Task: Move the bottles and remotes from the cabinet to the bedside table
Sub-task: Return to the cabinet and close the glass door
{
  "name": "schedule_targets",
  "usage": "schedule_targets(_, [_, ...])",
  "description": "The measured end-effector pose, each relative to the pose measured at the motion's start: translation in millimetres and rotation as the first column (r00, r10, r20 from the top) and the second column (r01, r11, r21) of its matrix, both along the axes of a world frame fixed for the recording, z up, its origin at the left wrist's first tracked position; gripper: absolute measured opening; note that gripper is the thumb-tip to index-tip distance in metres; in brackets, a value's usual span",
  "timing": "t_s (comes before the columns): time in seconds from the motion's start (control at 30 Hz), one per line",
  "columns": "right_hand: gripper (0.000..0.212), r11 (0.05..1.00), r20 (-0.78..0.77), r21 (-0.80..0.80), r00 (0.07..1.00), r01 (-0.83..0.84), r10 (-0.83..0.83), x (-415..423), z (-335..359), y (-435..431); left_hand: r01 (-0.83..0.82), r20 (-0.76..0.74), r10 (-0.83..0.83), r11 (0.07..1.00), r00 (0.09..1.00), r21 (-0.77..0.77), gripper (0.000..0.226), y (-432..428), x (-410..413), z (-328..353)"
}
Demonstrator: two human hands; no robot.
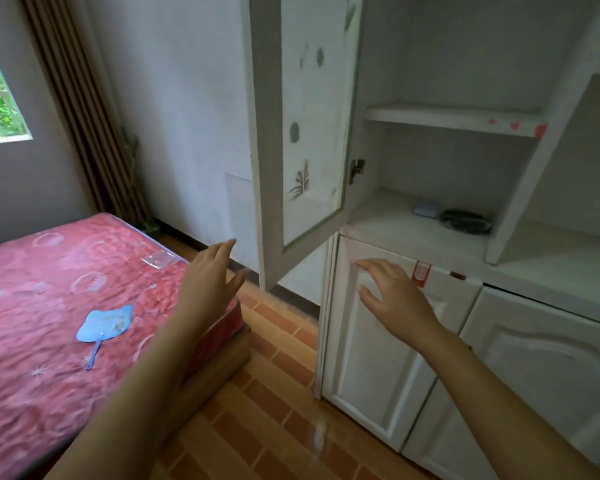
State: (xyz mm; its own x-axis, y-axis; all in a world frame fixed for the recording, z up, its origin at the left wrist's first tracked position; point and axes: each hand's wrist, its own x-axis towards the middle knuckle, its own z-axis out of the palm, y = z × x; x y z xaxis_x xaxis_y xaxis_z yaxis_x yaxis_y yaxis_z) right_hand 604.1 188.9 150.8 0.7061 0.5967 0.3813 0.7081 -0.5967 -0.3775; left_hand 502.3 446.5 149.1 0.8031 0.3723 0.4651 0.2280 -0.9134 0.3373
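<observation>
Before the white cabinet (395, 230) both my hands hang with nothing in them. My left hand (212, 275) is just beside the open glass door (302, 168), fingers straight and slightly spread. My right hand (392, 296) is in front of the lower door (371, 358), fingers loosely splayed. On the cabinet's open shelf lie a dark oblong thing (466, 220) and a small pale-blue thing (426, 208), both too blurred to name. A blue fan (106, 323) lies on the pink mattress (32, 306).

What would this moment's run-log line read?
left hand open, empty | right hand open, empty | cabinet door open | shelf: dark item, blue item
</observation>
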Motion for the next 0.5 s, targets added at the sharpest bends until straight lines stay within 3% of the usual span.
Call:
schedule_targets(0.23, [0.042, 0.999, 0.001, -0.03, 0.999, 0.036, -0.036, 38, -1, 3, 0.074, 0.029, -0.073, 0.997, 0.997, -0.033, 0.082, 8, 62, 20])
schedule_targets(0.43, [0.045, 0.993, -0.01, -0.066, 0.995, 0.098, -0.099, 72, -12, -7, 0.089, 0.221, -0.056, 0.985, 0.974, -0.145, 0.039, 1, 93, 12])
schedule_targets(0.5, [0.046, 0.991, -0.039, -0.067, 0.992, 0.114, -0.117, 83, -19, -14, 0.077, 0.28, -0.037, 0.988, 0.959, -0.131, 0.036, -1, 98, 7])
